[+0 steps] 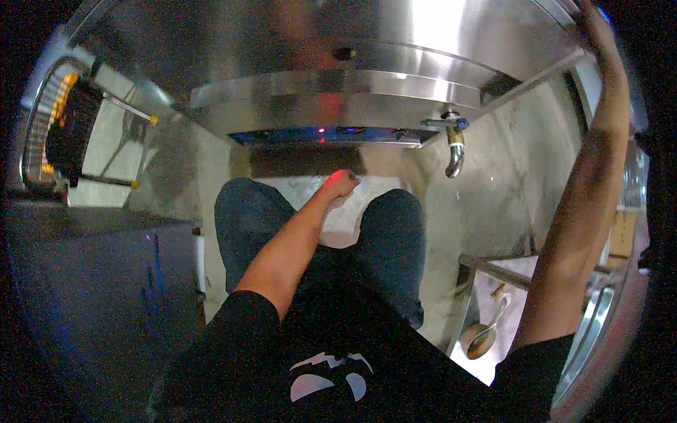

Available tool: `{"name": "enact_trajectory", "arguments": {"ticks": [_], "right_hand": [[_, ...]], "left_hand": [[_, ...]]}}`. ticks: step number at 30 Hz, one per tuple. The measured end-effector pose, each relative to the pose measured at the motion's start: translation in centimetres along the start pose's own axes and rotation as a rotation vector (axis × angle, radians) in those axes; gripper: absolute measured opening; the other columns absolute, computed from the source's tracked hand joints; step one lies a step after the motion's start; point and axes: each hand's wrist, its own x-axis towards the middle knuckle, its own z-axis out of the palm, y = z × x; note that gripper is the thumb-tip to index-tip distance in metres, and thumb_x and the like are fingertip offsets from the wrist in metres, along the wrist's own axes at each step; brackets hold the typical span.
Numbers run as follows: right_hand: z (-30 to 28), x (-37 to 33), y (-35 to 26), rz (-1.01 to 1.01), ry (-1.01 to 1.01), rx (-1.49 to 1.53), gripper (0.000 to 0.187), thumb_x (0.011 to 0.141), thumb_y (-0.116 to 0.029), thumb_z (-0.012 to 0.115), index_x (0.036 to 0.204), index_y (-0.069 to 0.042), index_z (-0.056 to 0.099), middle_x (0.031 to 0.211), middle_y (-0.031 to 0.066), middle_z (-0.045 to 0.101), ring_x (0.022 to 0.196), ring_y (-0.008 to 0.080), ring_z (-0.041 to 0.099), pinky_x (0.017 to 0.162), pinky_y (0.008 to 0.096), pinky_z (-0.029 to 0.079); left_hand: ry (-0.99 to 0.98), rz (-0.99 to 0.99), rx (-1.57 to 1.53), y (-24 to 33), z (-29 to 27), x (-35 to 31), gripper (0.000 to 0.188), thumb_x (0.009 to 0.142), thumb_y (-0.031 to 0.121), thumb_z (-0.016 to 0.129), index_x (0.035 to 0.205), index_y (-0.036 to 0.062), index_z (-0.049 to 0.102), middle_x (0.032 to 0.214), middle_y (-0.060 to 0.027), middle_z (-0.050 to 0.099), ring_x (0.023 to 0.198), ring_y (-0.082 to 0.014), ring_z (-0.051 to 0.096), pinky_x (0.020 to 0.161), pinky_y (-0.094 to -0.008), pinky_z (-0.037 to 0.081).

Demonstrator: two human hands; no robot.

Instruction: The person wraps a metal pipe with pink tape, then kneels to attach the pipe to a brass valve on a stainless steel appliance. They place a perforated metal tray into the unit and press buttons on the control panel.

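My left hand (341, 183) reaches out between my bent knees, just below the front of a large stainless steel appliance (331, 95). Its fingers are curled closed, and red light falls on it. A small dark spot shows by the fingertips, but what they hold, if anything, is too small to make out. My right hand (599, 32) is raised at the upper right rim of the view, by the appliance's side edge. Blur and the picture's edge hide its fingers. A control strip (331, 136) with a red light runs along the appliance's lower front.
A metal drain tap (455, 158) with a blue-handled valve juts out at the right. Right of my legs, a steel shelf (469, 299) carries a round brown bowl (477, 341) and a ladle-like utensil (499, 314). A metal-framed stool or cart (113, 141) stands at the left.
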Motion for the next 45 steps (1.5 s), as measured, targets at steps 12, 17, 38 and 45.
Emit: {"name": "enact_trajectory", "arguments": {"ticks": [12,17,38,45], "right_hand": [[0.1,0.4,3.1,0.570,0.120,0.477,0.063,0.099,-0.045,0.056,0.138,0.004,0.050,0.130,0.0155,0.056,0.111,0.0288,0.055,0.089,0.0388,0.045],[0.5,0.9,4.7,0.595,0.115,0.510,0.061,0.099,-0.045,0.056,0.135,0.003,0.053,0.123,0.0133,0.057,0.103,0.0263,0.055,0.082,0.0370,0.044],[0.4,1.2,3.8,0.585,0.067,0.584,0.050,0.098,-0.046,0.058,0.118,0.000,0.065,0.093,0.0041,0.061,0.068,0.0158,0.052,0.049,0.0293,0.039],[0.9,1.9,6.2,0.636,0.245,0.675,0.041,0.098,-0.042,0.059,0.112,-0.004,0.068,0.082,0.0002,0.058,0.062,0.0124,0.046,0.052,0.0294,0.036]], "left_hand": [[0.766,0.176,-0.142,9.8,-6.8,-4.9,0.043,0.091,0.034,0.066,0.119,0.0013,0.064,0.100,-0.0222,0.068,0.094,-0.0395,0.067,0.082,-0.0503,0.052],[0.839,0.261,-0.288,10.0,-6.9,-5.3,0.040,0.090,0.029,0.067,0.117,-0.0007,0.063,0.101,-0.0232,0.067,0.094,-0.0394,0.066,0.083,-0.0506,0.052],[0.761,0.063,-0.171,6.2,-3.9,-3.3,0.034,0.090,0.026,0.065,0.113,0.0008,0.064,0.105,-0.0242,0.069,0.097,-0.0438,0.066,0.087,-0.0509,0.053],[0.775,0.157,-0.231,9.0,-5.4,-5.8,0.037,0.093,0.027,0.063,0.119,0.0014,0.062,0.107,-0.0238,0.069,0.100,-0.0423,0.066,0.087,-0.0495,0.053]]}}
